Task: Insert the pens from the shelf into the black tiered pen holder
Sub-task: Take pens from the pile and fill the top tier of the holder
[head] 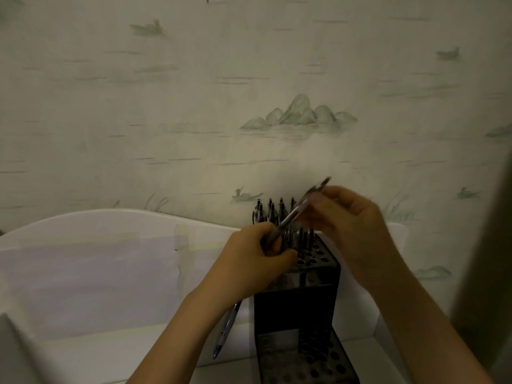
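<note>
The black tiered pen holder (318,303) stands on the white shelf (116,353) against the wall. Several pens (273,210) stand upright in its back rows, and the front holes of both tiers are unfilled. A grey pen (291,217), blurred, slants over the upper tier. My right hand (354,220) pinches its upper end. My left hand (255,264) grips its lower end at the holder's left edge. Another pen (225,332) points down below my left wrist; whether that hand holds it is hidden.
The shelf's white curved back board (97,231) rises to the left, with tape strips on it. Patterned wallpaper (277,120) is right behind the holder. A dark vertical edge (487,245) borders the right side.
</note>
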{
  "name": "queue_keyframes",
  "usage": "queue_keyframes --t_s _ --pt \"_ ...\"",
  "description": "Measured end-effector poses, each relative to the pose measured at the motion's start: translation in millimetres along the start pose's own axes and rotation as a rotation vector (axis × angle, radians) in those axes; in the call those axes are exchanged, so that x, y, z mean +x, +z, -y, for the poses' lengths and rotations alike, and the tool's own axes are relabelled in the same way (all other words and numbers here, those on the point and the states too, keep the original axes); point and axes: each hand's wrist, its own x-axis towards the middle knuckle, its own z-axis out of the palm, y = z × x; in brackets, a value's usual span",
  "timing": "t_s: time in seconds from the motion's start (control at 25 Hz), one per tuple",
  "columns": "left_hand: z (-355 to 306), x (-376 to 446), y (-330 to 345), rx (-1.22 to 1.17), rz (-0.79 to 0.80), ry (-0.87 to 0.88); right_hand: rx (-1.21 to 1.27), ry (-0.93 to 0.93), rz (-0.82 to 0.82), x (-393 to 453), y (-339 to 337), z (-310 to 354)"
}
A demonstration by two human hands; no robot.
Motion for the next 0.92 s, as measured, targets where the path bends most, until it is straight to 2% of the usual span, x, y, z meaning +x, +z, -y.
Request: queue_keyframes --t_s 0.12,0.24,0.36,0.76,0.92 --pt "7 -3 -4 0.032 -0.030 -0.042 -0.022 -0.134 -0.146 13 -16 16" --pt "9 -1 -7 0.021 -0.053 -0.054 -0.401 -0.332 -0.205 19 -26 15" --pt "8 2 -11 0.022 -0.100 -0.046 -0.700 -0.411 -0.212 21 -30 2" --pt "12 -2 -14 0.002 -0.120 -0.059 -0.815 -0.340 -0.181 26 -33 -24" --pt "14 -2 -14 -0.014 -0.123 -0.065 -0.932 -0.182 -0.074 27 -33 -34"
